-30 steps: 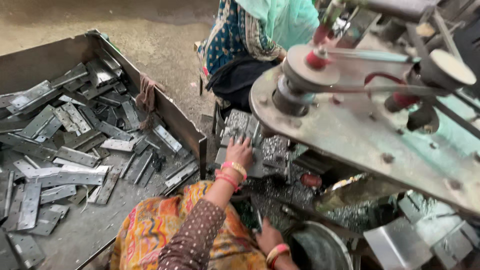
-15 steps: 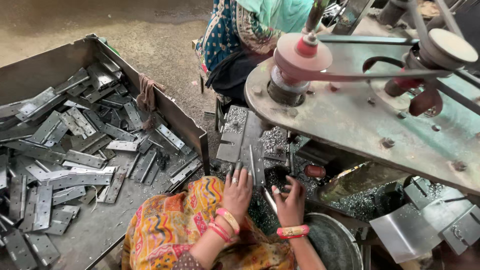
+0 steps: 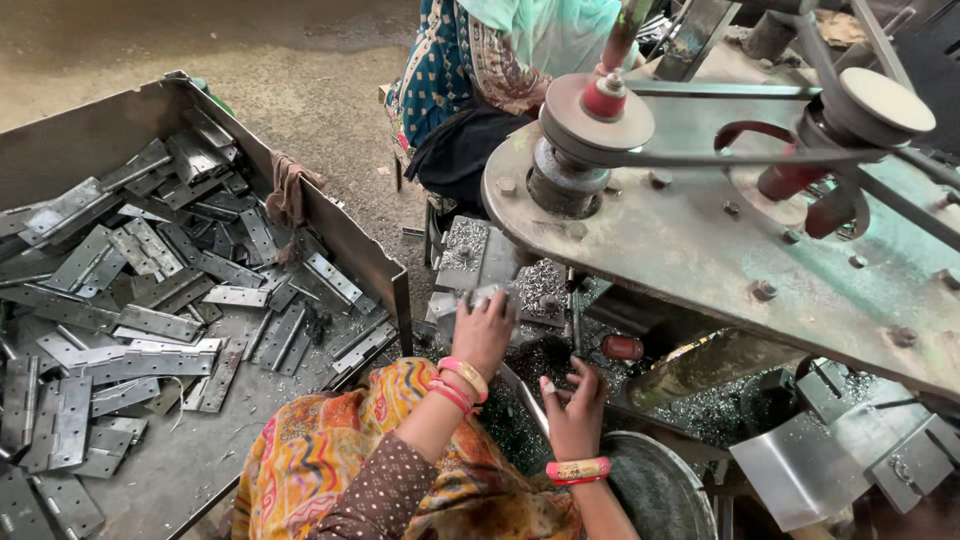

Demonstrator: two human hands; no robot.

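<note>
Head view: left hand (image 3: 485,330) gripping flat metal piece (image 3: 478,296), feeding under machine (image 3: 720,240); right hand (image 3: 577,400) hovering open, fingers spread. Seating needs careful alignment.

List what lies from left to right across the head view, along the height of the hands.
Metal tray of hinge plates → left hand on a metal piece → right hand → round metal basin → bent steel sheets.
</note>
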